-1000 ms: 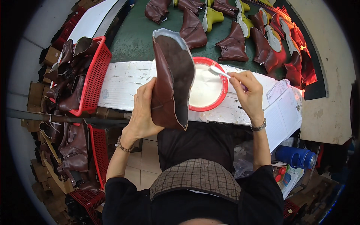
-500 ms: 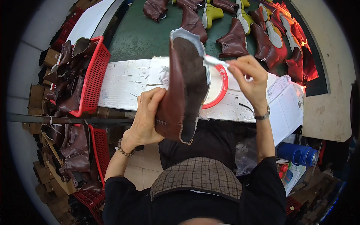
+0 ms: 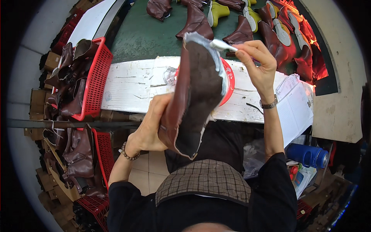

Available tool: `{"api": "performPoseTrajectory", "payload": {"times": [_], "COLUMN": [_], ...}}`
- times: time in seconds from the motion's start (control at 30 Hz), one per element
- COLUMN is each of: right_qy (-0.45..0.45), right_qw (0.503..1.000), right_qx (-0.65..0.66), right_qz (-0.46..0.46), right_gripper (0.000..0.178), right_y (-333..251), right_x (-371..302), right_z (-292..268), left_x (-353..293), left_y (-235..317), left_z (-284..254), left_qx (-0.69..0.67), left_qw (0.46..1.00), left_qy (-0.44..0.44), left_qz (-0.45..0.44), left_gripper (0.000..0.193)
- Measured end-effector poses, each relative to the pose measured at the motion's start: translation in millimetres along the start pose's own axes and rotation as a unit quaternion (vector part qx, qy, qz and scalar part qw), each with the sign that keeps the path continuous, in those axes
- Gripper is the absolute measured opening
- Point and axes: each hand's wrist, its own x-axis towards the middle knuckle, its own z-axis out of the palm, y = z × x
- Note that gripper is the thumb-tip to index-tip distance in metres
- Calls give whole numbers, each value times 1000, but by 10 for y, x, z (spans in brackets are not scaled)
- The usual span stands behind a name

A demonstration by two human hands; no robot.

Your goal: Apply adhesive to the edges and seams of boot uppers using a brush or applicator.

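Observation:
My left hand [image 3: 152, 125] is closed round a brown leather boot upper [image 3: 199, 85], its dark underside turned up towards me. White paste coats the rim of that underside at the far end and down the right side. Pinched in the fingers of my right hand [image 3: 259, 65] is a small white brush [image 3: 225, 45], its head touching the coated rim near the far end. Behind the upper is a red-rimmed bowl [image 3: 231, 83], partly hidden by it.
Red baskets [image 3: 94, 77] of boot uppers stand at the left. More brown uppers and yellow-green boot forms [image 3: 219, 13] lie on the green surface [image 3: 137, 38] beyond the white board [image 3: 127, 83]. Papers [image 3: 293, 104] and a blue flask [image 3: 307, 155] are at the right.
The brush has moved up from the right edge to the far end of the upper. My left hand has shifted and turned the upper slightly to the right.

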Motion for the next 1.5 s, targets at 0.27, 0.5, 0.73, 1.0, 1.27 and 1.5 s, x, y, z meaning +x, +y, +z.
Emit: {"api": "performPoseTrajectory", "payload": {"times": [0.27,0.5,0.73,1.0,1.27,1.5], "right_qy": [-48,-24,-93,-109,-177,-64], "right_qw": [995,993,993,993,982,995], "right_qx": [-30,-44,39,39,25,-37], "right_qz": [76,111,62,16,63,62], "right_gripper": [17,13,20,23,22,15], "right_y": [-474,-383,-463,-541,-700,-690], "right_x": [-420,-380,-428,-519,-578,-394], "right_z": [21,35,100,161,116,151], "left_x": [192,231,276,361,427,315], "left_y": [-26,-12,13,6,-166,-197], "left_z": [-51,-61,-86,-114,-120,-100], "left_qx": [204,319,256,190,228,314], "left_qw": [961,926,951,957,929,916], "left_qy": [175,167,168,210,276,217], "left_qz": [58,111,40,64,92,126], "left_gripper": [113,105,109,116,115,114]}}
